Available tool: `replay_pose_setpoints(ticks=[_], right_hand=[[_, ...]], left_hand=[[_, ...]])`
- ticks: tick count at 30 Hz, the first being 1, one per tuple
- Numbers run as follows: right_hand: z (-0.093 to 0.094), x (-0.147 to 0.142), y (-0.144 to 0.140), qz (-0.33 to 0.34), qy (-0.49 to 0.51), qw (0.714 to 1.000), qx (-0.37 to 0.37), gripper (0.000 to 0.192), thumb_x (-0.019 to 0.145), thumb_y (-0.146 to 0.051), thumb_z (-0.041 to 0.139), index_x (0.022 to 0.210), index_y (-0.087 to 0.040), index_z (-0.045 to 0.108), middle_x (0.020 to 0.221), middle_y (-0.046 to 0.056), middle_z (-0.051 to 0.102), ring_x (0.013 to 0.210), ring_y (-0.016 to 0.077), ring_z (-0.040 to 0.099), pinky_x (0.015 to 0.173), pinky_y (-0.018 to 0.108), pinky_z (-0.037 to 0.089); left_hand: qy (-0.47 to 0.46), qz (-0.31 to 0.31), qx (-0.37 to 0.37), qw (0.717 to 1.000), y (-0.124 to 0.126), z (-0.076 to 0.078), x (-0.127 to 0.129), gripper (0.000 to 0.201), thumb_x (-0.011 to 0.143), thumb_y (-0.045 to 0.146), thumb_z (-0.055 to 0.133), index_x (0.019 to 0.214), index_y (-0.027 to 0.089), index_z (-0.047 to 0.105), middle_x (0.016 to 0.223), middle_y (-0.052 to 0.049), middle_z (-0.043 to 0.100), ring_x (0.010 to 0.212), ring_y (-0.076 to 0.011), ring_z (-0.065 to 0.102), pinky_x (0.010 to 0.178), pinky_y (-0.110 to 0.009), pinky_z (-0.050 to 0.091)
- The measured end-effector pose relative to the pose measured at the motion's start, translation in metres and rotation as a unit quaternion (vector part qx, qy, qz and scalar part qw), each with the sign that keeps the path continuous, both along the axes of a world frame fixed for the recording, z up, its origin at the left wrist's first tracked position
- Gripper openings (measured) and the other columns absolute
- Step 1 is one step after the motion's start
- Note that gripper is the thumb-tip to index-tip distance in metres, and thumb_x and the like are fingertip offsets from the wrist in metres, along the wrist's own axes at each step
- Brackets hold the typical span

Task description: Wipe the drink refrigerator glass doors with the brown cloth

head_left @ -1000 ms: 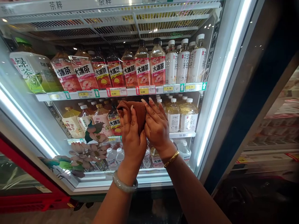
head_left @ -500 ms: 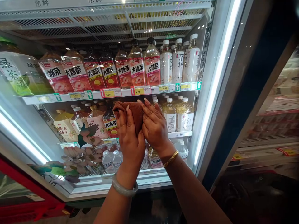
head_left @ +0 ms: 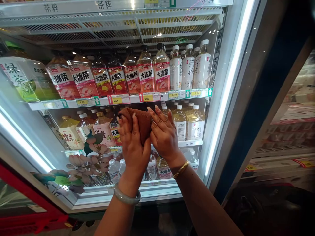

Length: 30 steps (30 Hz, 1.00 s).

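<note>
Flattened, my left hand (head_left: 133, 146) pins the folded brown cloth (head_left: 144, 122), likely against slipping; my straight-fingered right hand (head_left: 164, 135) flanks its edge.

The left hand (head_left: 133, 147) partly hid the brown cloth (head_left: 142, 123) and, left of it, an ice-tea bottle (head_left: 115, 132); above the cloth, price tags' (head_left: 147, 98) fine print was illegible; well right of it, shelf goods (head_left: 300, 113) were blurred

white light strips (head_left: 235, 62) flank the shelves (head_left: 134, 98), with a red-framed case (head_left: 24, 187) at lower left.
</note>
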State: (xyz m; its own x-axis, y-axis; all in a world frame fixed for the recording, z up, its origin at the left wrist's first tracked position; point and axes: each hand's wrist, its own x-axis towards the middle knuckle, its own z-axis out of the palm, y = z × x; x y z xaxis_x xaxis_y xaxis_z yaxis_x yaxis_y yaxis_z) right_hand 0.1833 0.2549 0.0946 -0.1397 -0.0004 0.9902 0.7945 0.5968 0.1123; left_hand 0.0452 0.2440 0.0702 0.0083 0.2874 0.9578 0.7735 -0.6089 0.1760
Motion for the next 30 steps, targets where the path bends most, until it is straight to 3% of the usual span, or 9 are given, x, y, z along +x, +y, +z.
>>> replay_pose_setpoints(ticks=[3, 6, 11, 18, 21, 25, 30], right_hand=[[-0.001, 0.006, 0.000, -0.020, 0.007, 1.000, 0.007, 0.035, 0.101, -0.011, 0.044, 0.111, -0.023, 0.075, 0.154, -0.002, 0.059, 0.161, 0.0133, 0.026, 0.140, 0.044, 0.004], [-0.002, 0.014, 0.001, -0.042, 0.008, 0.999, 0.017, 0.033, 0.102, -0.015, 0.049, 0.122, -0.027, 0.072, 0.153, -0.003, 0.059, 0.161, 0.0148, 0.026, 0.139, 0.048, -0.002], [-0.003, 0.019, 0.001, -0.041, 0.012, 0.999, 0.014, 0.039, 0.102, -0.017, 0.053, 0.138, -0.026, 0.064, 0.153, -0.001, 0.059, 0.161, 0.0162, 0.027, 0.139, 0.052, 0.003], [-0.001, 0.025, 0.000, -0.033, 0.039, 0.998, 0.030, 0.042, 0.102, -0.009, 0.042, 0.125, -0.027, 0.072, 0.145, -0.003, 0.067, 0.159, 0.0139, 0.032, 0.140, 0.048, 0.000], [0.000, 0.030, 0.002, -0.039, 0.033, 0.998, 0.024, 0.040, 0.103, -0.014, 0.047, 0.132, -0.029, 0.069, 0.146, -0.003, 0.066, 0.159, 0.0156, 0.032, 0.139, 0.053, 0.000], [-0.003, 0.034, 0.003, -0.029, 0.031, 0.999, 0.019, 0.043, 0.102, -0.015, 0.048, 0.140, -0.030, 0.063, 0.150, -0.002, 0.063, 0.159, 0.0149, 0.032, 0.138, 0.055, 0.010], [-0.003, 0.034, 0.000, -0.025, 0.024, 0.999, -0.035, 0.044, 0.104, -0.016, 0.043, 0.139, -0.031, 0.064, 0.155, -0.004, 0.058, 0.160, 0.0154, 0.031, 0.139, 0.053, 0.014]], left_hand=[[0.034, 0.007, -0.008, 0.999, -0.005, -0.006, 0.011, 0.101, 0.091, 0.024, 0.067, 0.170, 0.030, 0.003, 0.179, -0.006, 0.004, 0.165, -0.0336, 0.005, 0.133, -0.059, 0.014], [0.054, 0.013, -0.003, 0.998, -0.005, -0.003, 0.005, 0.105, 0.087, 0.019, 0.069, 0.170, 0.031, 0.006, 0.179, -0.007, 0.003, 0.165, -0.0346, 0.004, 0.133, -0.060, 0.011], [-0.010, 0.001, -0.005, 1.000, -0.003, 0.006, -0.002, 0.100, 0.086, 0.009, 0.064, 0.169, 0.036, 0.015, 0.179, -0.002, 0.003, 0.165, -0.0304, 0.005, 0.134, -0.054, 0.013], [0.039, -0.026, -0.001, 0.999, -0.011, -0.012, 0.035, 0.104, 0.090, 0.016, 0.067, 0.170, 0.032, 0.002, 0.179, -0.006, 0.003, 0.165, -0.0310, 0.004, 0.133, -0.056, 0.018], [0.036, -0.026, -0.005, 0.999, -0.009, -0.003, 0.025, 0.100, 0.089, 0.009, 0.062, 0.169, 0.033, 0.008, 0.179, -0.004, 0.003, 0.165, -0.0287, 0.005, 0.134, -0.052, 0.016], [-0.036, -0.014, -0.015, 0.999, -0.006, 0.013, 0.005, 0.100, 0.085, 0.009, 0.063, 0.169, 0.033, 0.013, 0.179, -0.003, 0.006, 0.165, -0.0266, 0.007, 0.135, -0.049, 0.012], [-0.004, -0.025, -0.039, 0.999, -0.004, 0.003, 0.019, 0.102, 0.086, 0.027, 0.073, 0.169, 0.029, 0.016, 0.179, -0.007, 0.005, 0.165, -0.0322, 0.004, 0.134, -0.054, 0.009]])
